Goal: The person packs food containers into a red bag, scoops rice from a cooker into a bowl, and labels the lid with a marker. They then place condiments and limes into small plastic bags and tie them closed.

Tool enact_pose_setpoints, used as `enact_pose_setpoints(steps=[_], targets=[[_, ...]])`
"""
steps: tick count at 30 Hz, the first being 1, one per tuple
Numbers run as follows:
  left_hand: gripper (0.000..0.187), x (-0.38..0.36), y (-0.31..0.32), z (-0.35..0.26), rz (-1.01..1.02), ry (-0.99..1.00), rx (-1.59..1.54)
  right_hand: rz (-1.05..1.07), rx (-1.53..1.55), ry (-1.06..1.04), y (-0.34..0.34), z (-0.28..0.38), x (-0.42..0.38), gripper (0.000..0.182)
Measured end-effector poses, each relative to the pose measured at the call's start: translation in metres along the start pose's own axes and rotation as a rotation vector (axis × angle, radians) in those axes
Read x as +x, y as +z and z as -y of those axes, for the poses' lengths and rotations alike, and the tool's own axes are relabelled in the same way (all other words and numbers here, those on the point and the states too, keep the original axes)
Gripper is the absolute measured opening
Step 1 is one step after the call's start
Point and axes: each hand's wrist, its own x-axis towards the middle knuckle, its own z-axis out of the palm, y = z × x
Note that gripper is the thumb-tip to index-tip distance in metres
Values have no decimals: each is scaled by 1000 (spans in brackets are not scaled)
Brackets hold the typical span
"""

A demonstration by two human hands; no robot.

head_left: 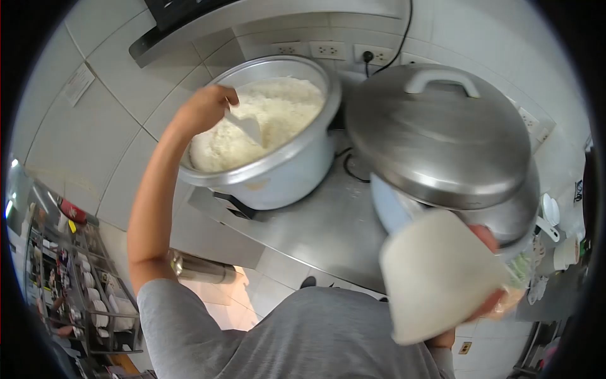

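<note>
My left hand (205,107) reaches up over a large metal rice cooker pot (284,174) and grips a white rice paddle (247,126). The paddle's blade is dug into the cooked white rice (284,104) that fills the pot. My right hand (491,243) holds a white bowl (435,278) low at the right, its outside facing the camera and slightly blurred. Only fingertips show around the bowl's edge. The bowl sits in front of a second cooker (391,208) covered by a big steel lid (435,139).
Both cookers stand on a steel counter (315,230) against a white tiled wall with power outlets (328,49) and a black cord. A wire rack (95,297) with white dishes stands far below at the left. Small white containers (558,234) crowd the right edge.
</note>
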Motion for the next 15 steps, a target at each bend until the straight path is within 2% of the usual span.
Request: enact_pose_setpoints(steps=[2,3,4,6,8,11,13,15], targets=[[20,11,-8,26,163,6,131,139,-71,86,56,-28,-9,47],[22,13,-10,34,245,11,193,155,0,196,79,-42,-12,47],[27,8,-9,42,269,221,309,154,95,322,95,-58,-13,44],[26,9,-1,45,400,324,494,87,236,504,119,-77,-17,42],[21,13,0,42,449,407,662,-4,280,537,138,-85,-19,43],[23,41,0,66,136,517,768,-62,244,490,151,-91,-25,45],[26,76,10,79,-90,418,720,-71,187,458,153,-95,-26,46],[23,116,40,94,-265,433,729,-33,174,472,154,-95,-25,46]])
